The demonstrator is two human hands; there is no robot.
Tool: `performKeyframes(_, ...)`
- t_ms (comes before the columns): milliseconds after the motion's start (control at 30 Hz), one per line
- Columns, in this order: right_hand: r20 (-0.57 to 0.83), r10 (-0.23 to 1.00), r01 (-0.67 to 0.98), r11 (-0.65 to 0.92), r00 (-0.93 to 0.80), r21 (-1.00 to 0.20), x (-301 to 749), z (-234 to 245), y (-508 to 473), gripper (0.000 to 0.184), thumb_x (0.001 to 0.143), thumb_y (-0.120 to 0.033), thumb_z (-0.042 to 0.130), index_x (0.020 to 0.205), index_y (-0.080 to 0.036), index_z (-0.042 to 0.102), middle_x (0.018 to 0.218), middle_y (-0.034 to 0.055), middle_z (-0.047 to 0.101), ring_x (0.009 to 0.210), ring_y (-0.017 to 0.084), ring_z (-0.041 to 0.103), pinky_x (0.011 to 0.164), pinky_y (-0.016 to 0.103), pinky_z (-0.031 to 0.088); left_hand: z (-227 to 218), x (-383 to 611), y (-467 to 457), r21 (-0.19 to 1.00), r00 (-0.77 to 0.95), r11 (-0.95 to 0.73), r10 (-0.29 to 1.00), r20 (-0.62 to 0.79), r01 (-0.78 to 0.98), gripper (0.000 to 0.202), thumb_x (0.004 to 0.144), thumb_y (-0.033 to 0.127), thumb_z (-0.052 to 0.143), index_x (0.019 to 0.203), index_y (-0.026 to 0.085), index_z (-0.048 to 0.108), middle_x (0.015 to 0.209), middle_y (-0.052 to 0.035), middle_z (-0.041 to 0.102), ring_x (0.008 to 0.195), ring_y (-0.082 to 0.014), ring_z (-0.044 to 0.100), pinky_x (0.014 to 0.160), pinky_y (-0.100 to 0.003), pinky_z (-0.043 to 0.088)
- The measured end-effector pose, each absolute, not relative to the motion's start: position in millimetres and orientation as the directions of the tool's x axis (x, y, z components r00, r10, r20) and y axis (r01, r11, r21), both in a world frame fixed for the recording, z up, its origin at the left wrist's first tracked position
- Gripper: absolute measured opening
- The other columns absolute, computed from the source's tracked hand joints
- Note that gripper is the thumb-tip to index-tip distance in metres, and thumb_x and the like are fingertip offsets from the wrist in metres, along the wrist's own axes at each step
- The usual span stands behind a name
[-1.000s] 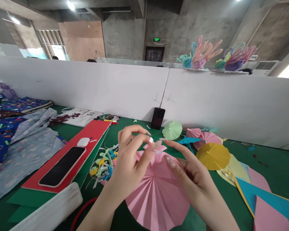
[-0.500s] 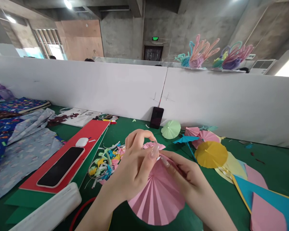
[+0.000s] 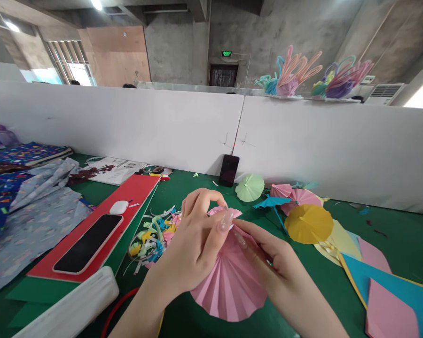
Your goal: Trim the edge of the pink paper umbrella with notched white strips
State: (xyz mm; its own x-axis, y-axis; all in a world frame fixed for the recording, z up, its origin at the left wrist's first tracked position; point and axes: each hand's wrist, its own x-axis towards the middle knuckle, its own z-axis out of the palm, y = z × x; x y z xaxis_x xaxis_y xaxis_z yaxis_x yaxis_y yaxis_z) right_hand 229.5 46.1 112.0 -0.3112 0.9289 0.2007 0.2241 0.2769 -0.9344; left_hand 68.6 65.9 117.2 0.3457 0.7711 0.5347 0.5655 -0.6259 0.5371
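Over a bare green tabletop (image 3: 179, 188) at near centre, the right hand (image 3: 280, 263) grips a round, pleated pink paper disc (image 3: 232, 293) between thumb and fingers, apparently to steady it, while the left hand (image 3: 199, 234) rests closed fingertips at its far edge beside a small white scrap (image 3: 231, 227).

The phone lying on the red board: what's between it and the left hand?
In the head view, some red board, green sheets under it, then a heap of coloured paper scraps beside the left hand.
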Motion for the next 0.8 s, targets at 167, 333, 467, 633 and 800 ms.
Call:
performKeyframes(167,0.202,0.925,0.213,0.278,-0.322,-0.937,228.8,111.4,47.0,0.036,0.093,-0.017,0.043,0.124,-0.028,0.058,0.121,0.0000,0.066,0.101,0.014,0.063,0.086,0.023,0.051,117.6,69.0,65.0,0.540,0.343,-0.626,0.771,0.537,0.562,0.038,0.100,0.026,0.021,0.070,0.021,0.045,0.102,-0.0019,0.045,0.112,-0.0172,0.038,0.092,-0.035,0.035)
performKeyframes(333,0.211,0.933,0.219,0.280,-0.292,-0.935,228.0,111.3,48.0,0.035,0.093,-0.018,0.043,0.124,-0.027,0.058,0.121,0.0012,0.066,0.108,0.017,0.061,0.086,0.024,0.052,119.6,69.4,65.7,0.534,0.335,-0.619,0.774,0.537,0.576,0.040,0.100,0.027,0.021,0.069,0.021,0.045,0.103,-0.0024,0.046,0.110,-0.0178,0.038,0.090,-0.035,0.036)
performKeyframes(467,0.218,0.937,0.208,0.279,-0.273,-0.937,227.8,110.0,47.6,0.034,0.093,-0.019,0.044,0.124,-0.026,0.058,0.121,0.0024,0.066,0.109,0.017,0.061,0.087,0.024,0.052,119.4,70.0,64.1,0.540,0.327,-0.612,0.780,0.534,0.578,0.039,0.100,0.029,0.022,0.070,0.021,0.047,0.104,-0.0019,0.045,0.110,-0.0172,0.038,0.090,-0.034,0.036)
performKeyframes(633,0.232,0.937,0.217,0.291,-0.261,-0.932,228.0,108.4,47.0,0.035,0.092,-0.018,0.044,0.123,-0.024,0.058,0.120,0.0032,0.066,0.108,0.017,0.062,0.087,0.024,0.052,117.5,70.7,63.7,0.543,0.316,-0.606,0.783,0.535,0.581,0.038,0.100,0.029,0.022,0.073,0.022,0.048,0.104,-0.0024,0.046,0.109,-0.0174,0.039,0.090,-0.035,0.037)
performKeyframes(800,0.237,0.938,0.225,0.296,-0.254,-0.928,227.7,108.2,47.2,0.035,0.092,-0.018,0.043,0.124,-0.024,0.058,0.120,0.0035,0.067,0.109,0.017,0.062,0.086,0.023,0.052,116.4,70.7,65.8,0.552,0.303,-0.604,0.784,0.541,0.575,0.035,0.100,0.028,0.023,0.076,0.022,0.048,0.104,-0.0023,0.045,0.110,-0.0172,0.039,0.090,-0.035,0.037)
